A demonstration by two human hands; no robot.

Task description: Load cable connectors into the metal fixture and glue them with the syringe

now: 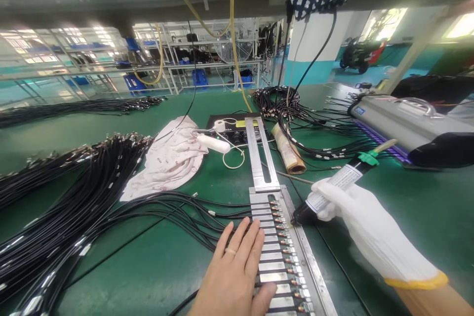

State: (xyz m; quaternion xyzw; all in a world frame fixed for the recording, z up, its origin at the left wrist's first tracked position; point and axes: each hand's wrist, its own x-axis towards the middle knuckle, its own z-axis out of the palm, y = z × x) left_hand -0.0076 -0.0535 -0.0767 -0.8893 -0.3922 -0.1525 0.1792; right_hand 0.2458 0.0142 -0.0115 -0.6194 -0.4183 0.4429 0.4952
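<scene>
My left hand (237, 269), bare with a ring, lies flat on the black cables and the left side of a slotted metal fixture (311, 261). Its fingers are stretched out and hold nothing. Cable ends with small metal connectors (289, 252) sit side by side in the fixture's slots. My right hand (355, 212), in a white glove with a yellow cuff, is closed around a dark dispensing syringe (335, 187) with a white label and a green cap. The syringe tilts down to the left, its tip close to the fixture's upper right edge.
Thick bundles of black cables (85, 197) cover the left of the green table (111, 281). Behind the fixture are a crumpled cloth (174, 158), a black control box (237, 133) and a cardboard tube (289, 150). A grey lamp housing (407, 123) glowing violet stands at right.
</scene>
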